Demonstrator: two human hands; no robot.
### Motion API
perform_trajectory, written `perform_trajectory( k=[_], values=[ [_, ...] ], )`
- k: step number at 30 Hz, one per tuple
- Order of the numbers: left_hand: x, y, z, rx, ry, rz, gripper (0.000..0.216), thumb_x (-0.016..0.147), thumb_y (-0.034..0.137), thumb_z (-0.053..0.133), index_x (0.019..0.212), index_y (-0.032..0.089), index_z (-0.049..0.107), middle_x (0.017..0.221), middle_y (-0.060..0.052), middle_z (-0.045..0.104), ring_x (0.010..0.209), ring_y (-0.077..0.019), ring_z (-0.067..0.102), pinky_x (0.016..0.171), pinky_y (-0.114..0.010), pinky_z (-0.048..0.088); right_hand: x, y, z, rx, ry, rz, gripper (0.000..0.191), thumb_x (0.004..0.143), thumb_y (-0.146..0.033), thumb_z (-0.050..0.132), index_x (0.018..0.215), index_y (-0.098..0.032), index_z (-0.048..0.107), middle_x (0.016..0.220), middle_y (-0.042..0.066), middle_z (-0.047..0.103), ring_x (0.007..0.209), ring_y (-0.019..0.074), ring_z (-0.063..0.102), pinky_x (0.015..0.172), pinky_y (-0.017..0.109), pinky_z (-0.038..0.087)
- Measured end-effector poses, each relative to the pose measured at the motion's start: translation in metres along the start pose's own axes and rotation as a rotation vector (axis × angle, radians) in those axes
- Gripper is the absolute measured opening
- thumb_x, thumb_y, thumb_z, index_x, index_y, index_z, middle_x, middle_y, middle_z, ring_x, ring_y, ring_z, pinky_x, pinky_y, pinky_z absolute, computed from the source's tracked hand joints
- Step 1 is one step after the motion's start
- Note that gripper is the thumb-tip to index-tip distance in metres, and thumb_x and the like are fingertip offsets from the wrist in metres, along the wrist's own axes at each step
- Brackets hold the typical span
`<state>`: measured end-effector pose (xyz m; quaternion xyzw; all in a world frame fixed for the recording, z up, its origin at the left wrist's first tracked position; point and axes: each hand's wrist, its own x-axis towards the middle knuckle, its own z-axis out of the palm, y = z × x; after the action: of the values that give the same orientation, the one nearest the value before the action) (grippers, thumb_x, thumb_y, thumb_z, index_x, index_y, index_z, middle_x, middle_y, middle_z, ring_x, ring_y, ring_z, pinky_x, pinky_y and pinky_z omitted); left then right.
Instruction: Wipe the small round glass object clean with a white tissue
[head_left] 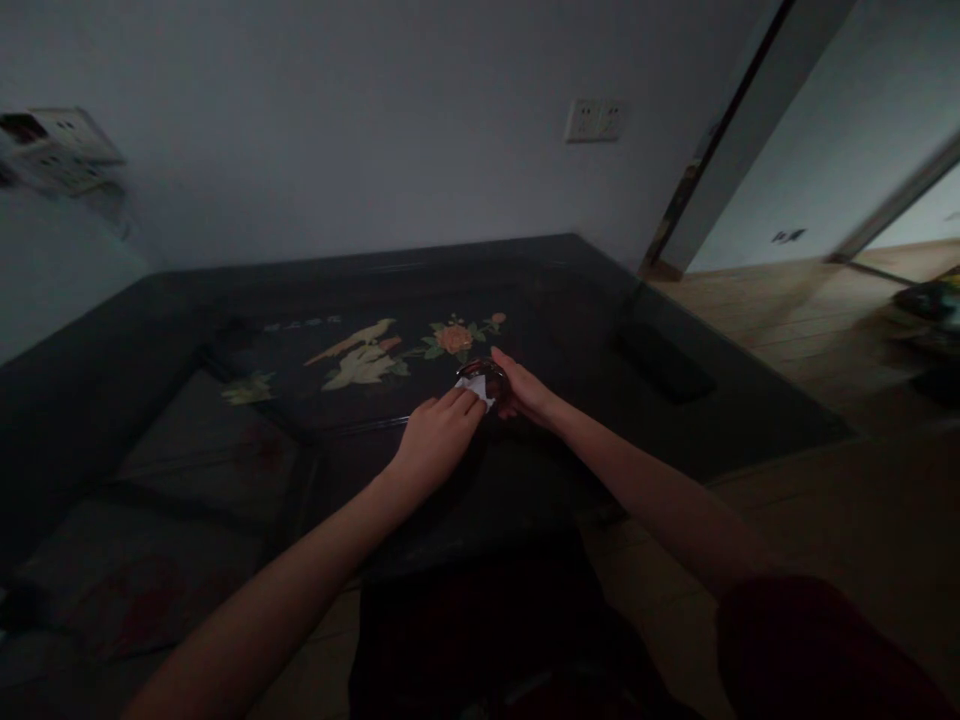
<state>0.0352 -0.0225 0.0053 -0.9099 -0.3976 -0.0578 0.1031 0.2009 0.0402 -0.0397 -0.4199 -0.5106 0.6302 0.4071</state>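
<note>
My right hand is wrapped round the side of a small glass-like vessel with a shiny round rim. Its body is dark and partly hidden by my fingers, so I cannot tell its exact kind. A crumpled white tissue is pinched in my left hand and meets the vessel's near left side at the rim. Both hands are over a dark table, close to its inlaid picture of a peony and a bird.
A dark oblong object lies on the table's right part. A wall with a double socket rises behind; more sockets are at the far left. Wooden floor and a doorway frame are on the right.
</note>
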Motion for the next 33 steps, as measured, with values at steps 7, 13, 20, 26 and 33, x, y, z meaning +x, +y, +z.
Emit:
perform_trajectory(
  k=[7,13,20,26,33],
  values=[
    [-0.001,-0.006,0.006,-0.021,-0.007,0.003,0.034,0.092,0.009,0.042,0.122,0.016,0.057,0.129,-0.011,0.058,0.121,-0.0240,0.053,0.090,-0.037,0.051,0.002,0.004,-0.002,0.001,-0.001,-0.033,0.058,0.089,-0.066,0.035,0.075,-0.016,0.062,0.043,-0.002,0.053,0.029,0.0078,0.043,0.027,0.018,0.030],
    [0.000,-0.002,0.015,-0.391,0.027,-0.036,0.046,0.083,-0.001,0.041,0.125,0.012,0.055,0.123,-0.012,0.061,0.115,-0.0215,0.055,0.102,-0.037,0.045,-0.003,-0.003,0.002,-0.047,0.049,-0.017,0.060,0.086,-0.069,0.038,0.067,-0.016,0.058,0.040,-0.001,0.052,0.029,0.0083,0.045,0.027,0.018,0.029],
    [0.003,0.007,0.023,-1.160,0.075,-0.265,0.047,0.083,0.005,0.039,0.127,0.011,0.056,0.112,-0.010,0.067,0.091,-0.0169,0.064,0.082,-0.031,0.054,-0.006,-0.006,0.003,-0.058,0.051,-0.001,0.061,0.090,-0.065,0.034,0.065,-0.016,0.059,0.036,-0.002,0.049,0.028,0.0083,0.043,0.028,0.018,0.028],
    [0.004,-0.002,0.020,-0.988,0.066,-0.176,0.048,0.082,0.005,0.041,0.126,0.014,0.057,0.120,-0.008,0.065,0.104,-0.0183,0.062,0.092,-0.032,0.051,-0.006,-0.006,0.003,-0.082,0.054,-0.013,0.062,0.089,-0.067,0.034,0.062,-0.017,0.057,0.038,-0.001,0.049,0.028,0.0076,0.040,0.029,0.019,0.028],
    [-0.001,-0.011,0.011,-0.199,-0.031,-0.043,0.039,0.090,0.008,0.041,0.124,0.020,0.057,0.131,-0.010,0.058,0.121,-0.0231,0.054,0.096,-0.037,0.048,-0.003,-0.001,0.002,-0.095,0.053,-0.048,0.061,0.088,-0.068,0.035,0.062,-0.017,0.057,0.041,0.000,0.052,0.031,0.0095,0.045,0.029,0.020,0.028]
  ],
)
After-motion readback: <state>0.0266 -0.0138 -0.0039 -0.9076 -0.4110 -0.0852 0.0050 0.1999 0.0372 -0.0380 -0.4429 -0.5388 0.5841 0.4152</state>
